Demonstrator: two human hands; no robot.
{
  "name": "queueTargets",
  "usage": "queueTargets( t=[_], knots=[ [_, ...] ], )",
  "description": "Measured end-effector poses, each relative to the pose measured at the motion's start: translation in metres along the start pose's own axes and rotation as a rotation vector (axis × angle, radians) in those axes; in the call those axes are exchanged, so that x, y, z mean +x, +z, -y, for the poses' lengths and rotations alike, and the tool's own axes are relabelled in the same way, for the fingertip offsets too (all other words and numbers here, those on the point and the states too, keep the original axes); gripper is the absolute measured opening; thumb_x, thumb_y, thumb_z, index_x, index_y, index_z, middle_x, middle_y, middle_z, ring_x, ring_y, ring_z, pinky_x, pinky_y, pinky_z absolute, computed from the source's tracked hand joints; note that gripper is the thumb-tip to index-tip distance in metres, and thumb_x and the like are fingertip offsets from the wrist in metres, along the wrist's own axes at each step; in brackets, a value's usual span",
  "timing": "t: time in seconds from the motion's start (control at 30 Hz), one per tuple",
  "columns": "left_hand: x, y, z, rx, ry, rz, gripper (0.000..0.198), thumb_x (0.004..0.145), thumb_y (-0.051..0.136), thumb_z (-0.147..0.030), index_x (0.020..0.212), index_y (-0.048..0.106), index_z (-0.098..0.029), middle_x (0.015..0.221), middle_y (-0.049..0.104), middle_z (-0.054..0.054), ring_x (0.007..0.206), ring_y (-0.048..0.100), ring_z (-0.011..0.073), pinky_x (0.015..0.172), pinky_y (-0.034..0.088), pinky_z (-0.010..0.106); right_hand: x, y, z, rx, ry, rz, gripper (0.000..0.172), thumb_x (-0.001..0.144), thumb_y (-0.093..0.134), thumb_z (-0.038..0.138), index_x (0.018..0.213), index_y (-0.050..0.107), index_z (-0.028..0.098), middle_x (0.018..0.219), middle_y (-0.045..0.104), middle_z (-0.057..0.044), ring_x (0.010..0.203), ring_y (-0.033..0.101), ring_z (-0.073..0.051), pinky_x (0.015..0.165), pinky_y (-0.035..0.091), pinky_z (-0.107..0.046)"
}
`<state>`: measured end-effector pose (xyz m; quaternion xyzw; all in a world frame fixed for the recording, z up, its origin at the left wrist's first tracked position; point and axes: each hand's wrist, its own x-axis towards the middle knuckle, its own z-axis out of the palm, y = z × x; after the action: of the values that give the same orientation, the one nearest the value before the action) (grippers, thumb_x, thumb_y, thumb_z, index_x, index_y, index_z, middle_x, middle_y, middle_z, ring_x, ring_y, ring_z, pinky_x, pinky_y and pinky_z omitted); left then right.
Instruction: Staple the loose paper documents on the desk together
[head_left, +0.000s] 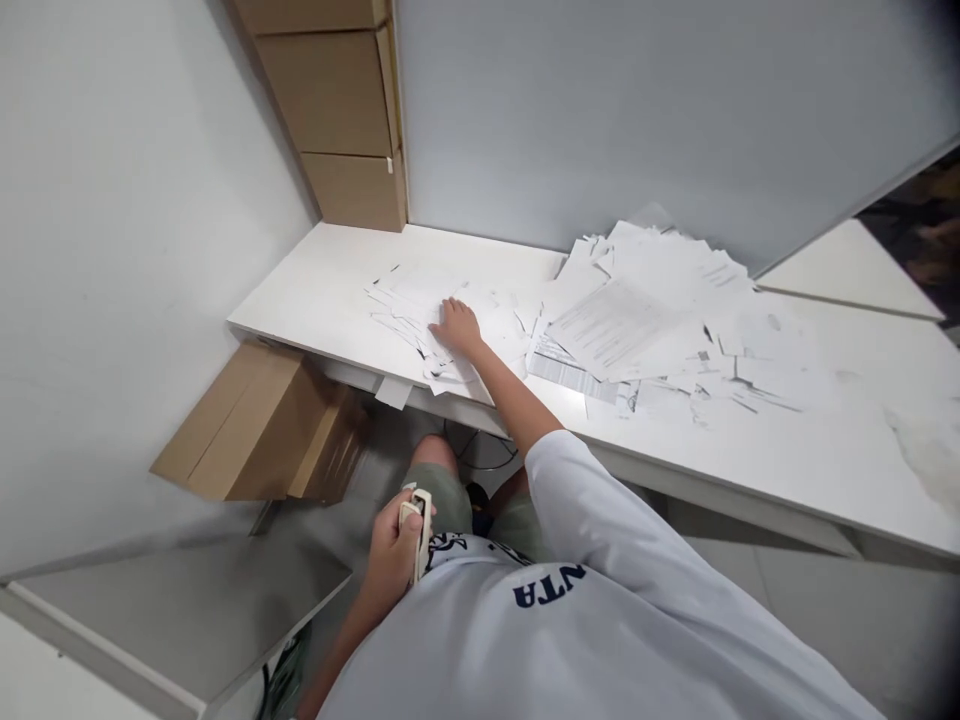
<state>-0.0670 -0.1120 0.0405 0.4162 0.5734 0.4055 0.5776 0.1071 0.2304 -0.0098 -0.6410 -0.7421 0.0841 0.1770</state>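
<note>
My left hand (391, 548) is wrapped round a cream-coloured stapler (422, 535), held upright low in front of my shirt. My right arm reaches forward over the white table (285, 285). On its far end, my right hand (456, 326) lies with fingers stretched out on a loose spread of white papers (416, 290), and nothing is gripped in it. Some of these sheets have dark marks along their edges. To the right of this hand rises a larger messy heap of printed papers (630, 320), which the hand does not touch.
Cardboard boxes (330, 100) are stacked at the back left against the wall. More brown boxes (240, 420) stand below the table's left end. One paper slip (394, 391) sticks out over the front edge. A grey panel (600, 120) runs behind the table.
</note>
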Motion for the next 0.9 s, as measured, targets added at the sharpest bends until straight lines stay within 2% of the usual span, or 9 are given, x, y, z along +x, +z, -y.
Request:
queueTargets(
  t=[0.13,0.3,0.37,0.5,0.6,0.67,0.77,0.83,0.9],
  knots=[
    [0.008,-0.015,-0.004,-0.004,0.020,-0.045,0.075,0.061,0.052,-0.091,0.072,0.062,-0.017,0.058,0.053,0.001,0.050,0.044,0.0120,0.044,0.033,0.023,0.009,-0.002,-0.003,-0.104,-0.006,-0.017,0.035,0.098,0.042,0.033,0.117,0.061,0.010,0.122,0.064,-0.020,0.115,0.055,-0.032,0.098,0.039,-0.043],
    [0.019,-0.014,0.007,-0.084,-0.008,0.046,0.081,0.059,0.047,-0.095,0.081,0.058,-0.018,0.060,0.053,0.001,0.046,0.041,0.0109,0.042,0.029,0.022,-0.009,-0.015,-0.018,-0.113,-0.038,-0.081,0.033,0.101,0.033,0.023,0.095,0.064,0.013,0.102,0.066,-0.018,0.099,0.059,-0.027,0.085,0.041,-0.037],
    [0.023,-0.007,0.017,-0.176,0.015,0.096,0.078,0.064,0.045,-0.094,0.080,0.057,-0.019,0.060,0.052,0.001,0.047,0.040,0.0111,0.044,0.028,0.024,-0.025,-0.025,-0.024,0.010,0.016,-0.239,0.033,0.102,0.032,0.026,0.090,0.061,0.016,0.097,0.065,-0.015,0.092,0.058,-0.024,0.078,0.042,-0.034],
    [0.026,0.007,0.037,-0.370,-0.013,0.168,0.072,0.071,0.038,-0.091,0.073,0.054,-0.021,0.059,0.047,0.002,0.052,0.038,0.0135,0.048,0.028,0.028,-0.076,-0.053,-0.039,0.365,0.159,-0.662,0.032,0.101,0.032,0.039,0.084,0.052,0.021,0.081,0.059,-0.005,0.076,0.056,-0.019,0.069,0.043,-0.032],
    [0.028,0.013,0.043,-0.424,-0.096,0.164,0.068,0.069,0.044,-0.089,0.067,0.052,-0.021,0.058,0.044,0.002,0.053,0.038,0.0149,0.049,0.026,0.030,-0.109,-0.073,-0.051,0.637,0.381,-0.832,0.030,0.098,0.035,0.045,0.080,0.047,0.024,0.065,0.047,0.002,0.057,0.049,-0.016,0.056,0.041,-0.030],
    [0.030,0.016,0.046,-0.436,-0.116,0.154,0.067,0.067,0.050,-0.088,0.065,0.052,-0.021,0.060,0.044,0.003,0.054,0.039,0.0153,0.049,0.028,0.031,-0.116,-0.081,-0.055,0.833,0.494,-0.825,0.024,0.095,0.038,0.042,0.079,0.044,0.025,0.061,0.042,0.005,0.047,0.044,-0.014,0.049,0.038,-0.029],
    [0.031,0.018,0.050,-0.432,-0.149,0.146,0.067,0.065,0.052,-0.088,0.065,0.053,-0.022,0.061,0.043,0.003,0.055,0.040,0.0154,0.048,0.029,0.030,-0.100,-0.086,-0.051,0.965,0.603,-0.678,0.012,0.091,0.041,0.032,0.081,0.043,0.025,0.059,0.042,0.006,0.042,0.043,-0.013,0.045,0.037,-0.028],
    [0.031,0.019,0.053,-0.454,-0.177,0.129,0.068,0.064,0.052,-0.089,0.064,0.053,-0.022,0.060,0.043,0.003,0.055,0.042,0.0159,0.048,0.030,0.030,-0.079,-0.088,-0.042,0.866,0.605,-0.594,0.009,0.089,0.041,0.027,0.083,0.045,0.024,0.060,0.046,0.005,0.046,0.048,-0.015,0.048,0.040,-0.029],
    [0.030,0.018,0.054,-0.488,-0.193,0.091,0.067,0.063,0.054,-0.089,0.064,0.055,-0.021,0.061,0.045,0.003,0.055,0.042,0.0157,0.049,0.030,0.030,-0.056,-0.093,-0.029,0.661,0.511,-0.603,0.012,0.090,0.039,0.027,0.088,0.050,0.022,0.067,0.054,0.000,0.058,0.057,-0.018,0.057,0.046,-0.031]
  ],
)
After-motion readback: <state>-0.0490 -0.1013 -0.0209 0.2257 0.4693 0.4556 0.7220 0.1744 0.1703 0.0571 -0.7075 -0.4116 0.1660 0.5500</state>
